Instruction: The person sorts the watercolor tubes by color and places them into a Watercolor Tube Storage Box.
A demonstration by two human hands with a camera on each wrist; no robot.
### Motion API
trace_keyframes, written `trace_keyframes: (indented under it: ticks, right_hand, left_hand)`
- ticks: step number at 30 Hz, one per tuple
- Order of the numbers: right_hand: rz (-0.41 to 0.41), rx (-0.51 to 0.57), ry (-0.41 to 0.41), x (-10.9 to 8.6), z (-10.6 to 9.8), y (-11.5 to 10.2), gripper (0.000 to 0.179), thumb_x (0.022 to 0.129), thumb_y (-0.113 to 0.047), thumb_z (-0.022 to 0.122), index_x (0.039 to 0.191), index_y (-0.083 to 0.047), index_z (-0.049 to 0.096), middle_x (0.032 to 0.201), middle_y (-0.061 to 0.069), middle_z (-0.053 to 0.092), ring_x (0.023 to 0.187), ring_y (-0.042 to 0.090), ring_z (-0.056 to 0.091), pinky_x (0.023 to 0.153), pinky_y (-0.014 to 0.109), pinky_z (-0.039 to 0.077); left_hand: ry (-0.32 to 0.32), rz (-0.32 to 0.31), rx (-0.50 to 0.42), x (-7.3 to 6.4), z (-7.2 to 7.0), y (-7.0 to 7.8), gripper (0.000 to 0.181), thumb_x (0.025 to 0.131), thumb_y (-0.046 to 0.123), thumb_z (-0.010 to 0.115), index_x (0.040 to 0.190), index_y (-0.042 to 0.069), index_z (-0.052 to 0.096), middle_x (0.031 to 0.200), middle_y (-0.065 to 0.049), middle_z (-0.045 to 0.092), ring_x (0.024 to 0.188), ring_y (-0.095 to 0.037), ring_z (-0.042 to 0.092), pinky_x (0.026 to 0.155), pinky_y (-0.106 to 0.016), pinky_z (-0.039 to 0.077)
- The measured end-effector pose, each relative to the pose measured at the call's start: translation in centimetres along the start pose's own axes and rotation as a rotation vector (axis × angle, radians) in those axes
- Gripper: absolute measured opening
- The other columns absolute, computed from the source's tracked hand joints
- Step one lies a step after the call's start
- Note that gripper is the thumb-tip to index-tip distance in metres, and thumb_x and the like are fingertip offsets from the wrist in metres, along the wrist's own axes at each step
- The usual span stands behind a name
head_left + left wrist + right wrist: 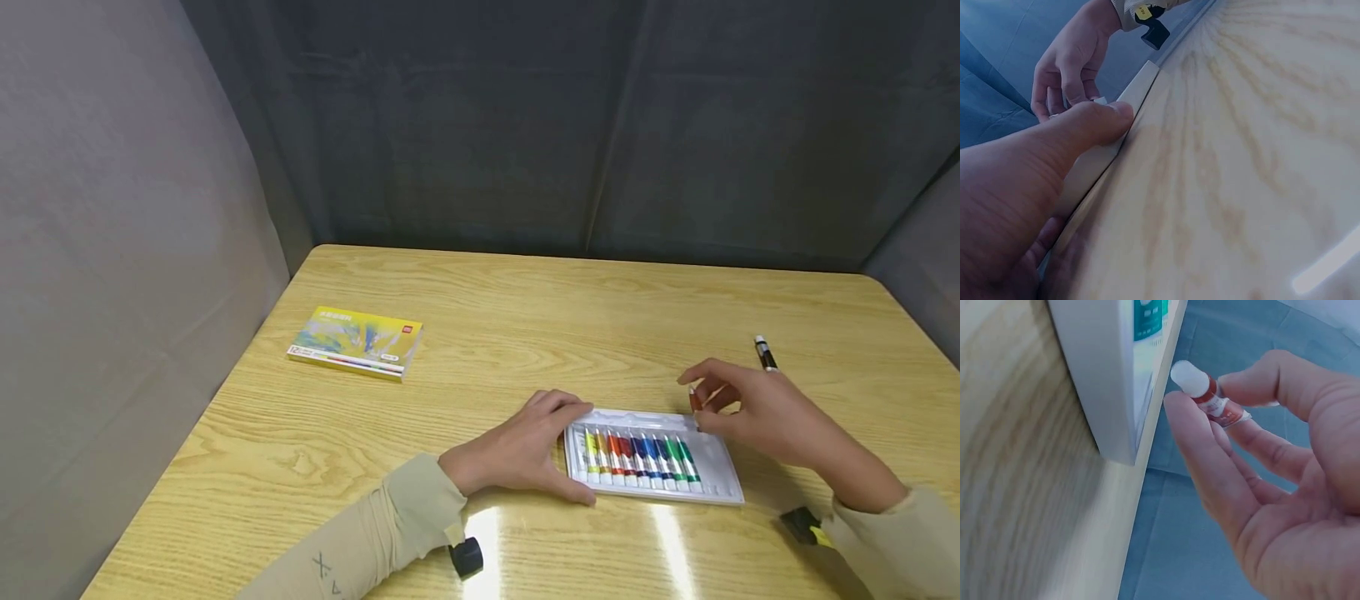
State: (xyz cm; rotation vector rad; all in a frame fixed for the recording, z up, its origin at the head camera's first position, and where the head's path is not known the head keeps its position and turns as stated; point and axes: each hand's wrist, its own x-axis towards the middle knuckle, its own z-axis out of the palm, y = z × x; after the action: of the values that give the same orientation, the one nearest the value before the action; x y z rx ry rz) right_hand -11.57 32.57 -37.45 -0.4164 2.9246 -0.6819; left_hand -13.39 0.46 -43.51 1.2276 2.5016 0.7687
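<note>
A white plastic tray (720,475) holds a row of small paint tubes (642,461), running from yellow through red and blue to green. My left hand (528,446) grips the tray's left end, thumb on the near edge and fingers at the far corner. In the left wrist view, the thumb (1100,122) presses on the tray's white side wall (1138,87). Over the tray's far right part, my right hand (765,412) pinches a reddish-brown paint tube (1213,400) with a white cap between thumb and fingers. Its cap points toward the tray in the right wrist view.
Behind my right hand, a black tube with a white cap (765,353) lies on the wooden table (525,333). A yellow paint box (356,342) lies flat at the left. Dark curtains (480,125) hang beyond the table's far edge.
</note>
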Motion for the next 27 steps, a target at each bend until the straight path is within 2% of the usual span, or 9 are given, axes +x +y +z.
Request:
trace_keyframes:
  ticks: [5, 13, 17, 22, 27]
  right_hand:
    - [0.046, 0.060, -0.051, -0.34, 0.45, -0.02, 0.036, 0.085, -0.013, 0.081, 0.118, -0.010, 0.068, 0.096, -0.003, 0.069, 0.080, -0.002, 0.061, 0.066, 0.021, 0.050]
    - [0.141, 0.122, -0.185, -0.53, 0.68, -0.16, 0.034, 0.084, -0.014, 0.079, 0.114, -0.009, 0.064, 0.099, 0.001, 0.068, 0.086, 0.010, 0.063, 0.066, 0.023, 0.049]
    - [0.140, 0.111, -0.232, -0.71, 0.59, -0.30, 0.034, 0.082, -0.014, 0.081, 0.111, -0.012, 0.064, 0.098, 0.000, 0.067, 0.088, 0.014, 0.063, 0.066, 0.024, 0.049]
    - [0.122, 0.148, -0.293, -0.90, 0.56, -0.28, 0.032, 0.082, -0.011, 0.079, 0.110, -0.012, 0.063, 0.100, 0.002, 0.065, 0.088, 0.014, 0.066, 0.066, 0.024, 0.050]
    - [0.134, 0.150, -0.325, -0.81, 0.58, -0.21, 0.031, 0.082, -0.011, 0.080, 0.108, -0.011, 0.064, 0.100, 0.003, 0.065, 0.091, 0.016, 0.067, 0.070, 0.026, 0.054]
  left_hand:
    - [-0.005, 0.003, -0.003, 0.01, 0.03, -0.08, 0.110, 0.077, 0.065, 0.082, 0.163, 0.017, 0.033, 0.160, 0.000, 0.040, 0.145, -0.016, 0.038, 0.120, -0.031, 0.042]
    - [-0.004, 0.002, -0.001, -0.01, 0.04, -0.02, 0.109, 0.077, 0.064, 0.083, 0.162, 0.018, 0.033, 0.160, 0.000, 0.040, 0.145, -0.016, 0.038, 0.120, -0.031, 0.042]
    - [-0.001, 0.004, 0.002, 0.00, 0.01, -0.01, 0.109, 0.077, 0.065, 0.082, 0.162, 0.017, 0.033, 0.159, 0.000, 0.040, 0.145, -0.016, 0.039, 0.120, -0.031, 0.042]
    - [0.002, 0.006, 0.002, 0.03, 0.00, -0.02, 0.110, 0.076, 0.065, 0.083, 0.162, 0.017, 0.034, 0.159, 0.000, 0.041, 0.144, -0.015, 0.039, 0.120, -0.031, 0.042]
    - [0.001, 0.005, 0.003, 0.03, -0.01, 0.01, 0.110, 0.076, 0.065, 0.083, 0.162, 0.017, 0.034, 0.159, 0.000, 0.040, 0.144, -0.015, 0.039, 0.120, -0.030, 0.042]
